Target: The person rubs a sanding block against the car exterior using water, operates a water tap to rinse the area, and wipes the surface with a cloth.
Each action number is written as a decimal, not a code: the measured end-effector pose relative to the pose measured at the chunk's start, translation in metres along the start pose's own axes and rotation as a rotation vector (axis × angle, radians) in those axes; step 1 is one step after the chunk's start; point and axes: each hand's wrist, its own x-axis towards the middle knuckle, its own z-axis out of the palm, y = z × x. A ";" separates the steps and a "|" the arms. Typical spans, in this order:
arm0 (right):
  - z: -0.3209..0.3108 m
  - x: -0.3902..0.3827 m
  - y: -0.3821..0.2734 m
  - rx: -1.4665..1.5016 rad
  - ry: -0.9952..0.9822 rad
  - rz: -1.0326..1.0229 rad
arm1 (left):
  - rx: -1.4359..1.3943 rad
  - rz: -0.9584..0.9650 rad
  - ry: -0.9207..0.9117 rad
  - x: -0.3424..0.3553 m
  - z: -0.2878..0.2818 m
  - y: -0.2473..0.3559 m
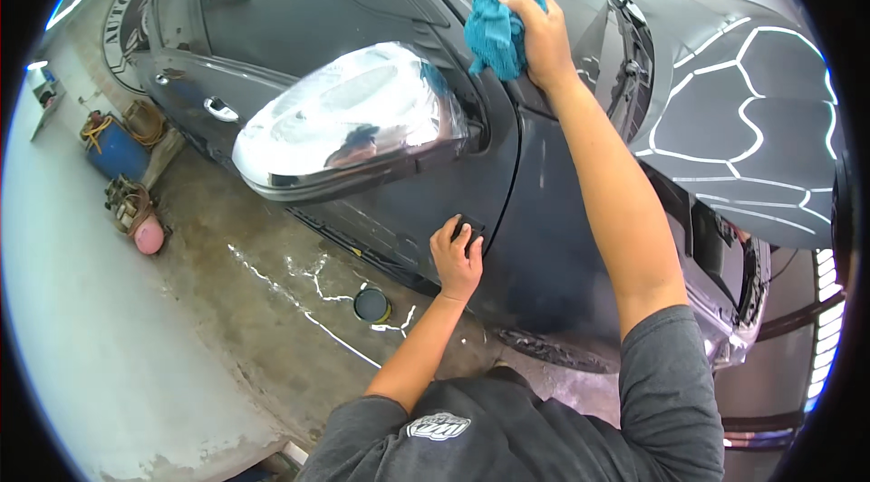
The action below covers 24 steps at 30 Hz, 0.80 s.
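A teal microfiber cloth (496,29) is bunched in my right hand (546,40), whose fingers close round it at the front pillar beside the windshield of a dark grey car. Lower down, my left hand (456,257) grips a small black block (469,230), perhaps an applicator pad, against the car's front door (390,233) close to the door seam. The block is partly covered by my fingers. Between my hands and to their left, the chrome side mirror (349,115) juts out from the door.
The raised hood (743,120) is at the right, mirroring hexagonal ceiling lights. On the wet-looking floor (263,319) stands a round, dark-topped container (372,304). A blue barrel (118,149) and a machine with a pink tank (148,234) are by the left wall.
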 end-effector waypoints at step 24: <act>0.003 -0.006 0.001 -0.015 -0.018 -0.001 | -0.076 -0.012 0.041 0.036 0.014 0.026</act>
